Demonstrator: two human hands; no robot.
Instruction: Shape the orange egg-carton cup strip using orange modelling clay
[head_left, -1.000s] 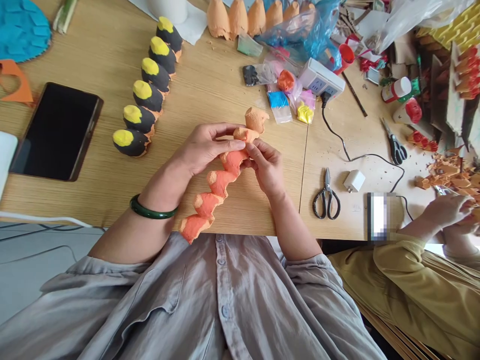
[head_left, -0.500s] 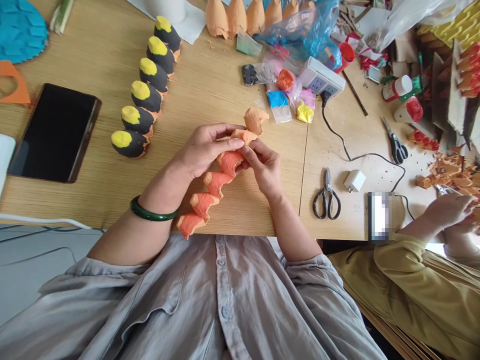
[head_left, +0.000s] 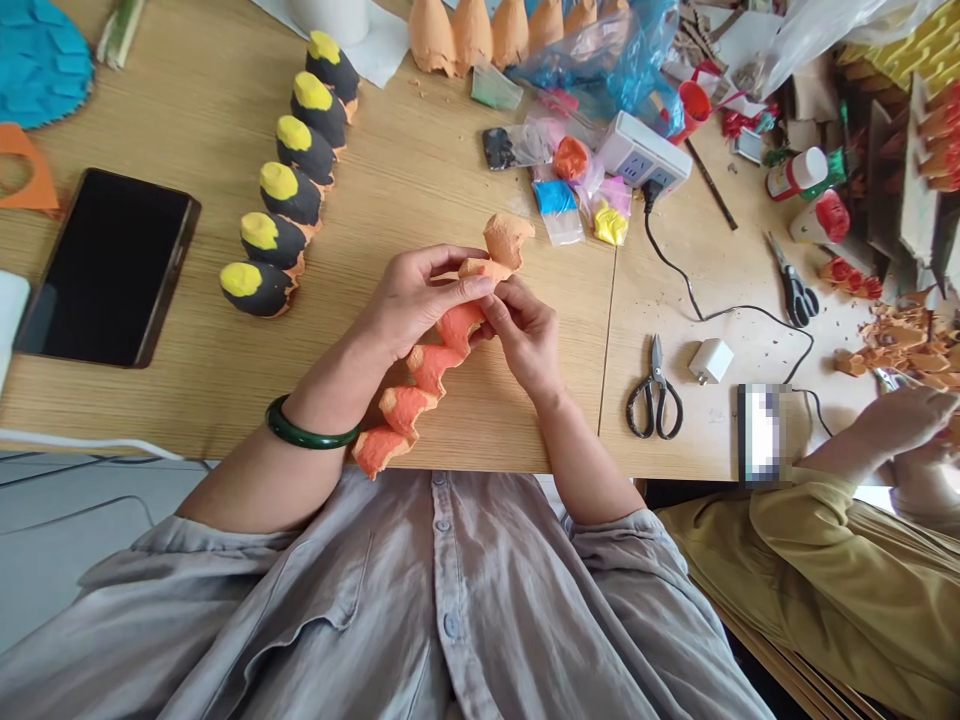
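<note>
Both hands hold a strip cut from an orange egg carton [head_left: 429, 368], which slants from the table edge up and to the right. Its lower cups carry a coral-red layer, while the topmost cup is bare. My left hand [head_left: 420, 295] grips the strip near its upper end, thumb on top and fingers behind. Opposite it, my right hand [head_left: 525, 330] has its thumb and fingers closed on the same cup; some fingertips are hidden. Left of my hands lies a row of black cups with yellow tops [head_left: 289, 194].
Scissors [head_left: 655, 388] and a white charger [head_left: 710, 361] lie to the right. Clay packets [head_left: 556, 198] and a power strip [head_left: 645, 152] sit beyond my hands. A dark tablet [head_left: 109, 265] is at left. A co-worker's hand [head_left: 907, 420] is at far right.
The strip's upper end and both hands have shifted very slightly left. My left thumb has edged a little to the right along the cup.
</note>
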